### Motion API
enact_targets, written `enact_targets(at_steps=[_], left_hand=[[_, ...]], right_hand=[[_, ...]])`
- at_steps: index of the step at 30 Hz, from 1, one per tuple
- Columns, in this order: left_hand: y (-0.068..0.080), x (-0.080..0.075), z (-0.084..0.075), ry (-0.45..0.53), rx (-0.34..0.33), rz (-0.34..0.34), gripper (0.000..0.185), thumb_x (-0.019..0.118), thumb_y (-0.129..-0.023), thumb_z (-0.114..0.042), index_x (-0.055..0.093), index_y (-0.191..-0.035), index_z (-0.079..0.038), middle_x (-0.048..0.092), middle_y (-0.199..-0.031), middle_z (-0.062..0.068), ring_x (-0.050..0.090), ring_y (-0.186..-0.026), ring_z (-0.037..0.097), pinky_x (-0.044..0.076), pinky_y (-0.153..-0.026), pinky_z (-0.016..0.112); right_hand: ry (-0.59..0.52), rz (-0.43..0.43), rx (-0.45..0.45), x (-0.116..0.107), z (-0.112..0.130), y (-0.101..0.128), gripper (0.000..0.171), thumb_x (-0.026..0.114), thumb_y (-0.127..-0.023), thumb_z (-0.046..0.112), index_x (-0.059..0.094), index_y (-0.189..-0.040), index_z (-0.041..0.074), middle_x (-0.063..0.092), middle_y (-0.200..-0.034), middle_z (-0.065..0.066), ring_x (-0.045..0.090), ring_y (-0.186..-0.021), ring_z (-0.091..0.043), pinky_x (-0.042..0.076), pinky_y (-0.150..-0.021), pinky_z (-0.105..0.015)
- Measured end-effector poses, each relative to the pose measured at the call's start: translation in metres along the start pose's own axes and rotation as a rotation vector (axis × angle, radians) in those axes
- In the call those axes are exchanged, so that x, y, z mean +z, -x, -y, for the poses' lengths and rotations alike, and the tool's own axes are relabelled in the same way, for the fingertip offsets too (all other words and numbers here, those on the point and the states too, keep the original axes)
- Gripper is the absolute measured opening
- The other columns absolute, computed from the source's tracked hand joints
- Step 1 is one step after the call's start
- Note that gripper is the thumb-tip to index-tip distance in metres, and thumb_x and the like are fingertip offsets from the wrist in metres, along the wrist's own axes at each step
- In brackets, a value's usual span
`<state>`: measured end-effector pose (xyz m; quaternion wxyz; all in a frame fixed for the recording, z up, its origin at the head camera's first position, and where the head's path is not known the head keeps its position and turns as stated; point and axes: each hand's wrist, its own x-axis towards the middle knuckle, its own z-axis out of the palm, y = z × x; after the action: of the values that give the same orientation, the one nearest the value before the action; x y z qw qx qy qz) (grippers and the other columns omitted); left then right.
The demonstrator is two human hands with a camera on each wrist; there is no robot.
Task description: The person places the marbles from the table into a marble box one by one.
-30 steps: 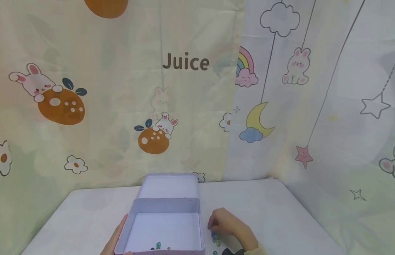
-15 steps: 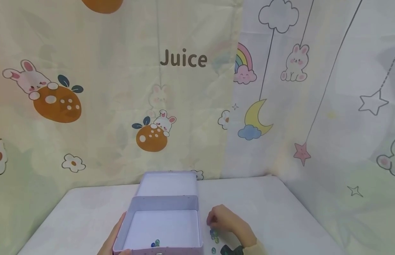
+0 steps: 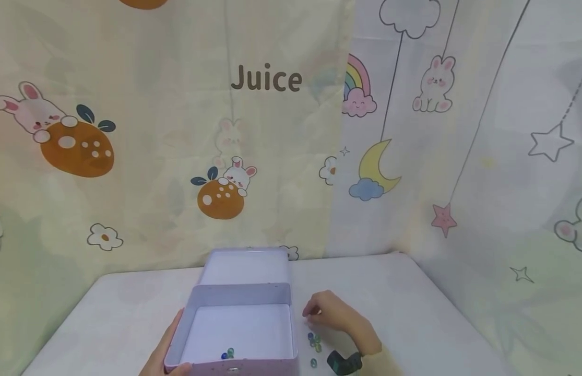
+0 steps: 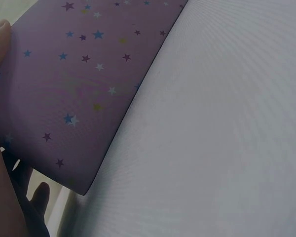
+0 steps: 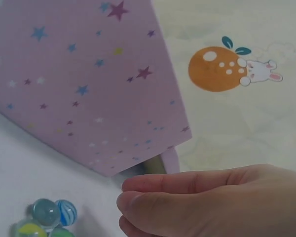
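Note:
In the head view a lilac tin box (image 3: 231, 367) stands with its lid (image 3: 247, 266) laid back behind it. A few small glass marbles (image 3: 230, 352), blue and green, lie inside near its front wall. My left hand (image 3: 166, 347) grips the box's left front corner, thumb at the front, fingers along the side. To the right of the box my right hand (image 3: 330, 312) hovers with thumb and fingertips close together. Nothing shows between them in the right wrist view, where the fingers (image 5: 187, 181) look nearly straight. Several loose marbles (image 5: 47, 213) lie on the table just beside this hand.
A white-covered table (image 3: 394, 292) carries everything. Printed curtains (image 3: 291, 156) with rabbits, fruit and stars hang behind and at the sides. A dark device (image 3: 344, 362) sits at the right wrist. The box's star-printed outer wall (image 5: 89, 74) rises close to the right fingertips.
My right hand has shifted slightly away from the loose marbles, toward the far side of the table, and a gap shows between thumb and fingers. The left hand stays on the box. The head view tilted down.

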<state>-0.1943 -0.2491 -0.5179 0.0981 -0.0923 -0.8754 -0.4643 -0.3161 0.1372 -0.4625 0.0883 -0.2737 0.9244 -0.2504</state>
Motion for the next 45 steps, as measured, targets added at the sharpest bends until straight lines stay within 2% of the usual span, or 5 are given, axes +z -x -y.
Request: enact_targets(at_steps=[9,26,34,41,45], left_hand=[[0.002,-0.004,-0.003,0.036,-0.075,0.027,0.095,0.065,-0.086,-0.021,0.000,-0.154,-0.029,0.018,-0.156,0.019,0.026,-0.114,-0.024,0.049,-0.092,0.036],[0.002,-0.007,-0.012,0.047,-0.152,0.059,0.090,0.060,-0.090,-0.030,-0.005,-0.153,-0.028,0.008,-0.159,0.018,0.018,-0.139,0.048,0.033,-0.099,0.066],[0.002,-0.003,-0.008,0.000,-0.087,0.031,0.092,0.062,-0.089,-0.028,-0.002,-0.154,-0.023,0.011,-0.159,0.018,0.019,-0.138,0.048,0.032,-0.101,0.065],[0.002,-0.001,0.000,-0.057,-0.026,-0.010,0.095,0.066,-0.086,-0.026,0.000,-0.154,-0.028,0.015,-0.158,0.015,0.006,-0.121,-0.029,0.033,-0.100,0.062],[0.002,-0.002,-0.002,-0.035,-0.063,0.007,0.094,0.064,-0.086,-0.028,-0.002,-0.153,-0.032,0.013,-0.159,0.014,0.020,-0.144,0.013,0.032,-0.100,0.065]], right_hand=[[-0.054,-0.018,-0.036,-0.015,0.022,0.004,0.015,0.069,-0.084,0.012,0.074,-0.098,0.013,0.070,-0.090,0.006,0.061,-0.079,-0.003,0.052,-0.071,-0.021],[-0.142,-0.164,-0.341,-0.021,0.071,0.014,0.014,0.066,-0.087,0.009,0.074,-0.097,0.015,0.067,-0.093,0.007,0.060,-0.087,0.000,0.052,-0.078,-0.015],[-0.092,-0.092,-0.361,-0.007,0.089,0.006,0.015,0.067,-0.087,0.012,0.075,-0.098,0.018,0.066,-0.094,0.012,0.056,-0.084,0.004,0.050,-0.072,-0.012],[0.168,0.058,-0.413,-0.006,0.100,-0.021,0.014,0.066,-0.088,0.013,0.075,-0.098,0.015,0.069,-0.090,0.009,0.058,-0.081,0.007,0.046,-0.070,-0.005],[0.237,0.157,-0.380,-0.003,0.107,-0.036,0.013,0.067,-0.087,0.015,0.076,-0.096,0.017,0.070,-0.087,0.012,0.057,-0.078,0.008,0.046,-0.070,-0.008]])
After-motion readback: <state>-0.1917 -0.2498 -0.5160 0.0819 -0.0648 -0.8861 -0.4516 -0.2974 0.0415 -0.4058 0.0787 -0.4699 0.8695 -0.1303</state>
